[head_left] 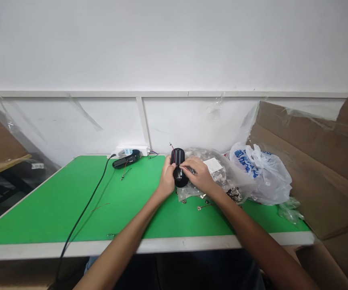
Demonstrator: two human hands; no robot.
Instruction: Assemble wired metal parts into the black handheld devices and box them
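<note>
Above the green table I hold a glossy black plastic housing (179,156) upright, a red wire with a small tip sticking out at its top. My left hand (167,177) is closed around its left side. My right hand (198,172) is closed in a pinch at the housing's middle, with a slim dark tool-like piece (191,170) partly hidden among the fingers; its kind I cannot make out. A similar black housing (126,160) with loose wires lies at the back left.
Behind my right hand lies a clear plastic bag (237,171) of parts, beside a white bag with blue print (261,173). Small wired parts (203,207) lie near my right forearm. A black cable (86,205) crosses the green table (47,209). Cardboard (306,161) stands at right.
</note>
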